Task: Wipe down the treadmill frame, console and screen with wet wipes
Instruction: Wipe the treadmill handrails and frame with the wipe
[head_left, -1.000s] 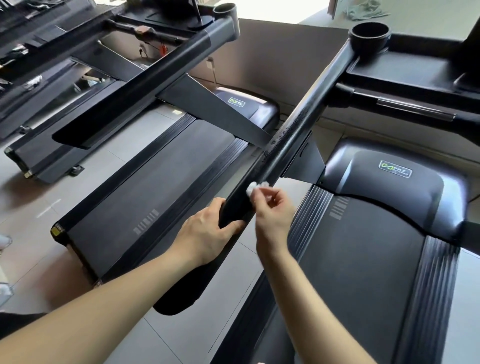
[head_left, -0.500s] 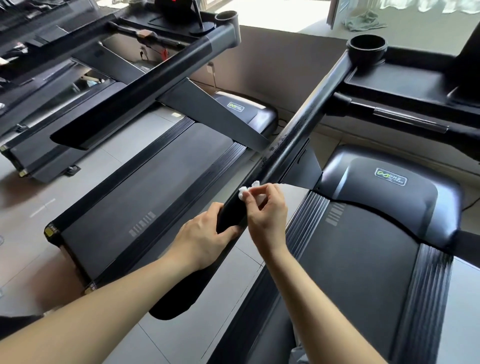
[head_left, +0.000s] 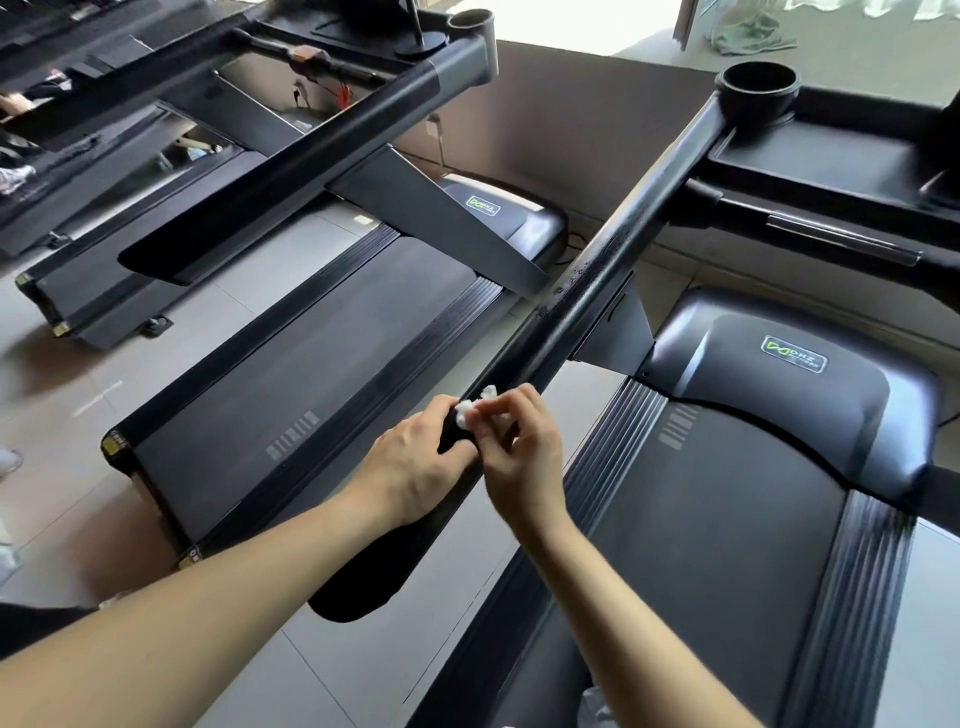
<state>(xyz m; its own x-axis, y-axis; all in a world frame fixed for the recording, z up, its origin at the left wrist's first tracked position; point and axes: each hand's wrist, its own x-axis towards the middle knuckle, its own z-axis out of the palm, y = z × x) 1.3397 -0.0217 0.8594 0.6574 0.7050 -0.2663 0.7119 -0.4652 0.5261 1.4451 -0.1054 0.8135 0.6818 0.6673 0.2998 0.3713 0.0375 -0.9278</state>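
A long black handrail (head_left: 597, 280) of the treadmill frame runs from the cup holder (head_left: 756, 83) at the upper right down to its rounded end at the lower middle. My left hand (head_left: 415, 467) grips the rail from the left, thumb over its top. My right hand (head_left: 519, 441) pinches a small crumpled white wet wipe (head_left: 470, 408) against the rail's top, just beyond my left thumb. The console tray (head_left: 831, 161) lies at the upper right; its screen is out of view. Wet specks show on the rail higher up.
The treadmill's belt deck (head_left: 701, 545) and grey motor cover (head_left: 789, 384) lie below the rail on the right. A second treadmill (head_left: 311, 353) stands parallel on the left, with more machines beyond it. Tiled floor (head_left: 363, 665) shows between them. A cloth lies on the sill at the upper right.
Both hands have stayed at the same stretch of rail. My right hand with the wipe has drawn slightly closer to my left thumb. The camera view has shifted a little.
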